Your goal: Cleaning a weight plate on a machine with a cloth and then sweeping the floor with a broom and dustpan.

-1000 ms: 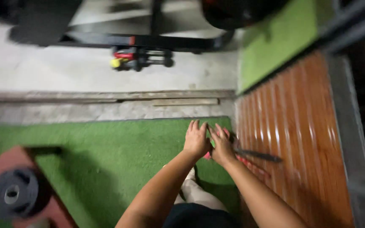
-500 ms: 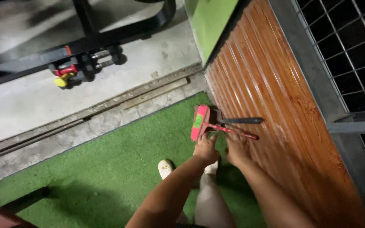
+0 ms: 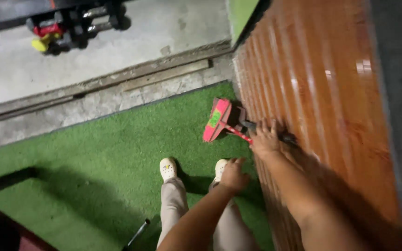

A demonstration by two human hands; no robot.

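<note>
— Where does the brush sit relative to the two hands?

— The red brush [image 3: 220, 121] lies at the seam where the green turf [image 3: 94, 162] meets the ribbed wooden panel [image 3: 312, 93]. Its flat red head, with a green patch on it, rests on the turf; the handle runs away from the head to the right and slightly downward in the picture, onto the edge of the wood.

— Which hand is on it?

— The right hand [image 3: 265, 138]. It lies over the handle end, fingers spread across it and across the dark bar [image 3: 287, 137] that lies alongside. The blur hides whether the grip is closed around the handle or only pressing on it, so I cannot tell.

— And the left hand?

— The left hand [image 3: 233, 175] hangs apart from the brush, lower in the picture, above the person's right shoe [image 3: 220, 168]. Its fingers are loosely curled and hold nothing.

— So the long axis?

— From the head at the left to the right hand's grip: roughly across the seam, pointing into the wood. The head lies up and to the left of the grip, and the right hand is clearly the nearer one.

— Anything else nearby?

— The left shoe [image 3: 167, 168] on the turf, and a concrete strip [image 3: 117, 100] beyond the turf's far edge, well apart.
</note>
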